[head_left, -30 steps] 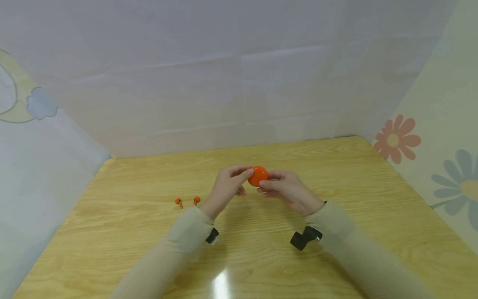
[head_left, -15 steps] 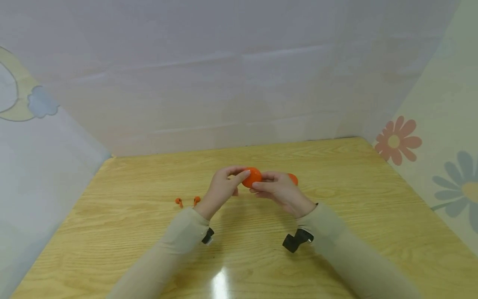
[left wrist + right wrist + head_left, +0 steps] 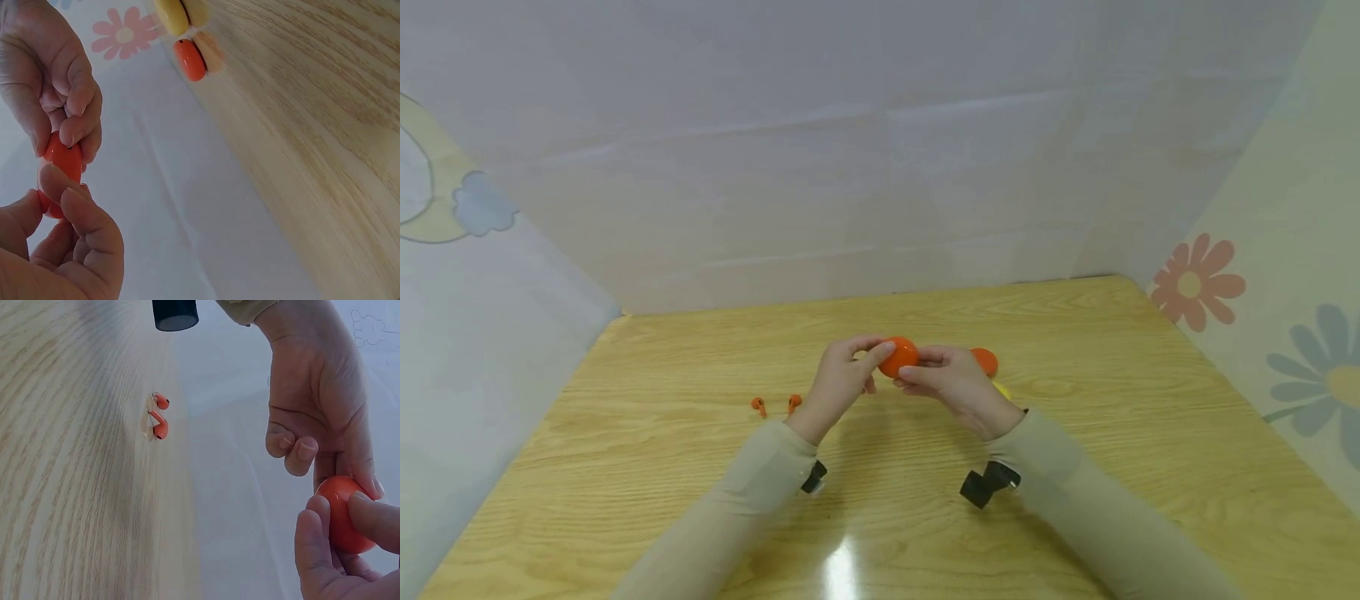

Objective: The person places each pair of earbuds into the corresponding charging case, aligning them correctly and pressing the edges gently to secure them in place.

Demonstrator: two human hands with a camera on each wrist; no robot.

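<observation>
Two hands meet above the middle of the wooden table (image 3: 662, 467), and between them we log one small, glossy orange earbud case (image 3: 898, 356), held clear of the surface. Left hand (image 3: 838, 385): thumb and forefinger curled onto the case's left end, the remaining fingers folded under; we see the same pinch from the right wrist view, where the fingertips (image 3: 359, 475) press the rounded shell. Right hand (image 3: 955, 385): thumb and fingers curled onto the case's right end, gripping it from the opposite side. Whether the case lid stands open or closed we cannot tell. Item two: a pair of orange earbuds (image 3: 775, 405), lying side by side on the table to the left of the left hand, well apart from the case. Item three: an orange oval piece (image 3: 984, 362) resting on the table just behind the right hand, with a yellow oval piece (image 3: 1002, 389) close beside it, mostly hidden by that hand in the head view and plainer in the left wrist view. Both arms wear beige sleeves (image 3: 752, 492), each with a black wrist camera (image 3: 988, 485) strapped beneath.
</observation>
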